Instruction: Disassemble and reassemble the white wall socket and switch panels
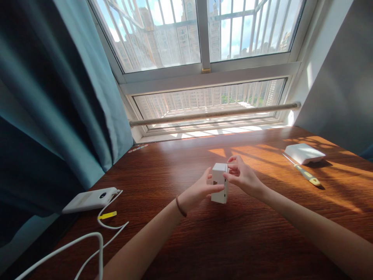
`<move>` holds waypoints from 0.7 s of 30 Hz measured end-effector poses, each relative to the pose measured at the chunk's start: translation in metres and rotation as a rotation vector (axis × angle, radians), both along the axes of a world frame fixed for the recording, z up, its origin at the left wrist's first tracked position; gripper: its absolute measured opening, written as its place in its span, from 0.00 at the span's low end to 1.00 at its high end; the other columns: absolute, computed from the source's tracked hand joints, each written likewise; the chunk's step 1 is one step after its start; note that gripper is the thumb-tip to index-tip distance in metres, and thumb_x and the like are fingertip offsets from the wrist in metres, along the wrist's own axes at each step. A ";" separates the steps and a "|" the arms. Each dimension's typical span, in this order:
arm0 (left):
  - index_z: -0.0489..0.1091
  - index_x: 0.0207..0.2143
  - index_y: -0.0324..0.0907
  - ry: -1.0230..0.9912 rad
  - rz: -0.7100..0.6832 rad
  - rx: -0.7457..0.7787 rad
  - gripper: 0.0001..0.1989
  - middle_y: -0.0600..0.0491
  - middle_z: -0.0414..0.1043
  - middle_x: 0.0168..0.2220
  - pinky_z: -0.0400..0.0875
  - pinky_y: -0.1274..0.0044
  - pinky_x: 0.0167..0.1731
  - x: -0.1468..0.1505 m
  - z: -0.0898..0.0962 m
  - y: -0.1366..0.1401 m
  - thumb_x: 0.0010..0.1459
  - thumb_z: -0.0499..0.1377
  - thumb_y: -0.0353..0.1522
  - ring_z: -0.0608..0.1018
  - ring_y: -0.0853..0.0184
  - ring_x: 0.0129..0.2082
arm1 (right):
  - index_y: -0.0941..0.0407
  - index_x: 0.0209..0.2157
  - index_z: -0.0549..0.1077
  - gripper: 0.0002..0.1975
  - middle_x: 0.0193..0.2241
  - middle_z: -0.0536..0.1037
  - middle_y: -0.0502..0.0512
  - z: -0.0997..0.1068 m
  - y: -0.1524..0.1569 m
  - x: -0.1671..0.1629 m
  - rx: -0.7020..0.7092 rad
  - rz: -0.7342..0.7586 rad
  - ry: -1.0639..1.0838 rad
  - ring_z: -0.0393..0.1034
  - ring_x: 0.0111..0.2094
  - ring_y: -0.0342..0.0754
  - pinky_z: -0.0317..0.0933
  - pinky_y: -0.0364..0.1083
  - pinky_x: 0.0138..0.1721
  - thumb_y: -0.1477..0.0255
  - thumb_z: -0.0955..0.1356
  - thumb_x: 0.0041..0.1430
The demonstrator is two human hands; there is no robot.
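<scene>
A small white box-shaped device [219,183] stands upright on the wooden table [204,241], near its middle. My left hand [201,189] grips the box from its left side, thumb and fingers around it. On the upper right corner of the box, my right hand [242,177] pinches with its fingertips. A dark band circles my left wrist.
A white power bank [90,200] with white cables [99,241] and a yellow tag lies at the left edge. At the back right lie a flat white box [304,153] and a yellow-handled screwdriver [305,175]. Teal curtain [58,97] hangs left; barred window behind.
</scene>
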State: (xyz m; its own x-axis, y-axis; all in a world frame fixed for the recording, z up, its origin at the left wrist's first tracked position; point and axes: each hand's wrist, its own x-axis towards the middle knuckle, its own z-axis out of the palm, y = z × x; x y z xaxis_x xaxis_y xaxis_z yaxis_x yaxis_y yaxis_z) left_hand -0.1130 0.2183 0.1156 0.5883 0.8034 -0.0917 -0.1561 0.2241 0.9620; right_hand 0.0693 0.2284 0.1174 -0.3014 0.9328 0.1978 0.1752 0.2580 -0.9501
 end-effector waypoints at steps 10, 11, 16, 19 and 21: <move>0.69 0.44 0.38 0.161 -0.006 0.067 0.23 0.48 0.72 0.36 0.64 0.77 0.30 0.004 0.008 -0.001 0.44 0.64 0.37 0.72 0.65 0.32 | 0.57 0.52 0.51 0.34 0.43 0.74 0.63 -0.003 0.004 0.000 -0.292 0.187 0.100 0.70 0.44 0.53 0.63 0.53 0.44 0.69 0.70 0.46; 0.69 0.43 0.37 0.160 0.004 0.083 0.23 0.48 0.72 0.35 0.64 0.77 0.31 0.004 0.008 -0.001 0.43 0.65 0.37 0.72 0.65 0.32 | 0.57 0.53 0.51 0.35 0.44 0.73 0.63 -0.002 0.004 0.000 -0.291 0.196 0.094 0.70 0.44 0.53 0.63 0.53 0.44 0.71 0.70 0.44; 0.68 0.43 0.37 0.142 0.049 0.138 0.27 0.48 0.72 0.35 0.65 0.75 0.33 0.008 0.002 0.000 0.37 0.68 0.33 0.73 0.63 0.34 | 0.57 0.45 0.63 0.25 0.41 0.74 0.56 0.004 -0.001 -0.001 -0.222 0.320 0.009 0.71 0.41 0.52 0.65 0.50 0.40 0.78 0.67 0.41; 0.67 0.44 0.38 0.142 0.082 0.135 0.30 0.48 0.72 0.35 0.66 0.74 0.34 0.009 -0.003 0.000 0.35 0.69 0.31 0.73 0.62 0.35 | 0.57 0.40 0.65 0.20 0.34 0.74 0.51 0.006 -0.005 -0.003 -0.193 0.359 -0.002 0.71 0.39 0.51 0.66 0.47 0.38 0.79 0.67 0.40; 0.67 0.44 0.38 0.140 0.087 0.139 0.31 0.49 0.72 0.35 0.66 0.74 0.34 0.009 -0.003 -0.001 0.34 0.69 0.31 0.73 0.62 0.35 | 0.56 0.38 0.65 0.19 0.33 0.74 0.50 0.006 -0.007 -0.004 -0.180 0.340 -0.008 0.71 0.37 0.50 0.66 0.46 0.36 0.79 0.67 0.40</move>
State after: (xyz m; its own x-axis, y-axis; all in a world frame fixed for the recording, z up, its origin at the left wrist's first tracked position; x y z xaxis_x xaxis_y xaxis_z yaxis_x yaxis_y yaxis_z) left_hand -0.1041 0.2173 0.1124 0.5058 0.8611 -0.0524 -0.0315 0.0792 0.9964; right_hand 0.0650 0.2217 0.1233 -0.6000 0.7992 0.0367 0.1155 0.1319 -0.9845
